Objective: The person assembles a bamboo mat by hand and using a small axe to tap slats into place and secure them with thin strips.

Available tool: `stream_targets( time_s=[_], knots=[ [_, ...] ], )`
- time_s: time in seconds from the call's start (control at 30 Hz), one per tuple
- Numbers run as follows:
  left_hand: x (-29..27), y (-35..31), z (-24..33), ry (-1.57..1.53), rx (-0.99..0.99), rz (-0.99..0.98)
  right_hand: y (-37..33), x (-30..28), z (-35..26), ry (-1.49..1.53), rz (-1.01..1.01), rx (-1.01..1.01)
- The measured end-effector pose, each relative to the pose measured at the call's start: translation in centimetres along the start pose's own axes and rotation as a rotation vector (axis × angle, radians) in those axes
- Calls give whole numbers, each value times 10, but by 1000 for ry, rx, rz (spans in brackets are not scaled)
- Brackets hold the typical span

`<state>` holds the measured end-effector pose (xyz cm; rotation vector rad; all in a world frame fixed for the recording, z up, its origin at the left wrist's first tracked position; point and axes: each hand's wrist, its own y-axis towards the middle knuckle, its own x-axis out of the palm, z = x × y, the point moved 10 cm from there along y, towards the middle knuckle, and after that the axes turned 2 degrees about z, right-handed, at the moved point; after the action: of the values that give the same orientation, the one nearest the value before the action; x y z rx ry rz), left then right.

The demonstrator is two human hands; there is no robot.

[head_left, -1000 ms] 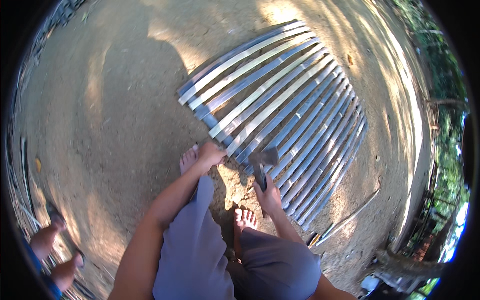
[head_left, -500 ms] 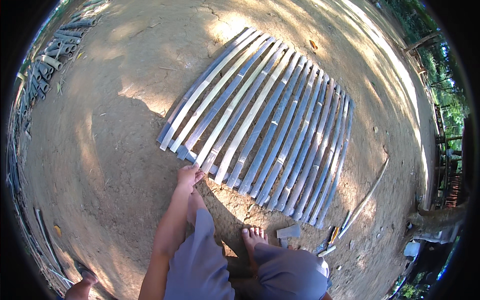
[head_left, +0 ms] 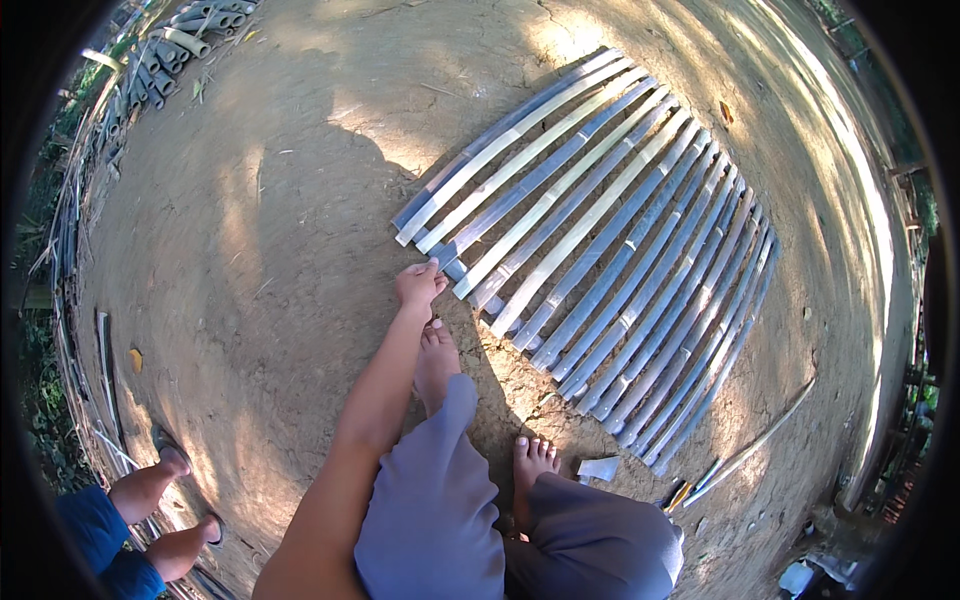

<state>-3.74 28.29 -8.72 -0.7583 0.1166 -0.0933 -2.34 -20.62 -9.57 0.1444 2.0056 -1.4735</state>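
Note:
Split bamboo slats (head_left: 585, 245), pale and grey-blue, lie side by side on the ground like a rack, fanning slightly with gaps between them. Crosspieces (head_left: 455, 268) show beneath their near ends. At the near left edge of the rack, my left hand (head_left: 421, 285) pinches the near end of a dark bamboo slat (head_left: 515, 188), fingers closed on its tip. Part of the grip is hidden behind the fingers. My right hand is out of view.
A short cut bamboo piece (head_left: 598, 468) lies by my right foot (head_left: 535, 465). Beside it are a yellow-and-black handled tool (head_left: 680, 494) and a long thin stick (head_left: 760, 440). Bamboo poles (head_left: 160, 60) are piled far left. Another person's legs (head_left: 145, 490) stand at lower left.
My left hand has shifted from a pale slat's end to the dark slat further left. The view has swung, and more of the other person's legs shows at lower left.

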Motion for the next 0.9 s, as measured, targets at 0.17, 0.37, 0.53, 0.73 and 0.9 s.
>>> stream_targets(
  time_s=[0.17,0.37,0.53,0.73,0.9],
  knots=[
    [3,0,-11,-31,-34,23,0,-6,1,10,118,11],
    [-3,12,2,106,20,59,-13,-24,-6,82,25,77],
    [-28,43,33,29,51,244,-21,-33,-24,-62,-19,-71],
    [-29,62,30,-83,-10,162,-24,-29,-28,-196,58,-206],
    [-17,61,11,-162,-35,123,-24,-31,-29,-199,49,-202]
  ],
)
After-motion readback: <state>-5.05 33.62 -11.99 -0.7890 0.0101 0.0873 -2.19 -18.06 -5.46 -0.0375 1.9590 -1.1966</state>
